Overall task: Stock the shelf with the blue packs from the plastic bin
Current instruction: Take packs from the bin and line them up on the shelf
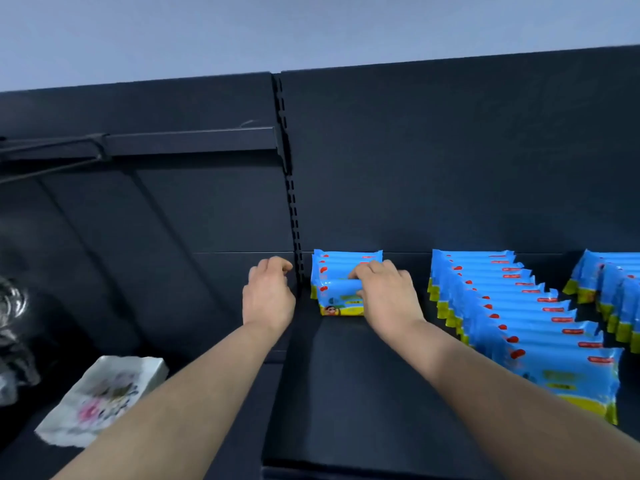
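Right hand gripping front blue pack, left hand loosely curled, holding nothing

My left forearm and right forearm are bare and extended forward, converging slightly. My left hand shows its back, with the fingers loosely curled and holding nothing. My right hand is palm down, fingers curled over a blue pack, gripping its top.

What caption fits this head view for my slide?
Right hand grips a blue pack on the shelf; left hand empty beside it.
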`<state>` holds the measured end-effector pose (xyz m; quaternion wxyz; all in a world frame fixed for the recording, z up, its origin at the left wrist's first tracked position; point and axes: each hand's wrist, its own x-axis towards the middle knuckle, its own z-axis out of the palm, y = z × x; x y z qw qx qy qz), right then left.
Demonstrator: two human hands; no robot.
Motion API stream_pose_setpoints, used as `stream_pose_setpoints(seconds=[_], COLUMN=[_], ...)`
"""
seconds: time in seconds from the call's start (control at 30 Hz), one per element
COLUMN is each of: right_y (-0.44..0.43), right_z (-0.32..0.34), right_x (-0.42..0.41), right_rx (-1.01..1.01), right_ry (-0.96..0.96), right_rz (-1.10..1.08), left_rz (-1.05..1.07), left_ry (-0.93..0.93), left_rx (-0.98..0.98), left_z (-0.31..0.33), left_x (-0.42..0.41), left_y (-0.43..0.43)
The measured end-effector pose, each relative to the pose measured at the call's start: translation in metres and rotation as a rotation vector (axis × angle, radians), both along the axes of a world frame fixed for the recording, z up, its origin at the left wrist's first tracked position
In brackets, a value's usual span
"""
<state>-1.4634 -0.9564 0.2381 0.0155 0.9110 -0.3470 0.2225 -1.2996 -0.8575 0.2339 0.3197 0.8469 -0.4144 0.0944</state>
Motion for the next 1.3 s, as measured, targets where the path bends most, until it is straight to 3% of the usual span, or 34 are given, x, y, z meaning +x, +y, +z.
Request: stream_pose_setpoints(seconds=[0.13, 0.37, 0.53, 0.73, 0.97, 1.1, 1.3], right_y=[-0.007, -0.004, -0.006, -0.010, 0.005, 0.037, 0.101], right_z=[-0.005, -0.012, -0.016, -0.010, -0.008, -0.007, -0.016], right_x=[0.013, 0.027, 0.028, 0.024, 0.012, 0.003, -0.024], right_rx=[-0.012, 0.155, 0.160, 0.254, 0.038, -0.037, 0.004], right_ry=[-0.054, -0.095, -0.093, -0.093, -0.035, -0.009, 0.063], right_rz=[-0.087, -0.131, -0.139, -0.085, -0.051, 0.129, 0.414], left_rz=[0.000, -0.044, -0.131, -0.201, -0.056, -0.005, 0.171], left_ry=[0.018, 0.051, 0.339, 0.457, 0.282, 0.127, 0.092], left_rx=[0.016, 0.103, 0.340, 0.372, 0.338, 0.408, 0.391], left_z=[-0.003, -0.006, -0.007, -0.014, -0.010, -0.006, -0.010], left_x=[0.004, 0.002, -0.010, -0.016, -0.018, -0.032, -0.076], left_y=[0.007, 0.005, -0.006, -0.020, 0.004, 0.045, 0.134])
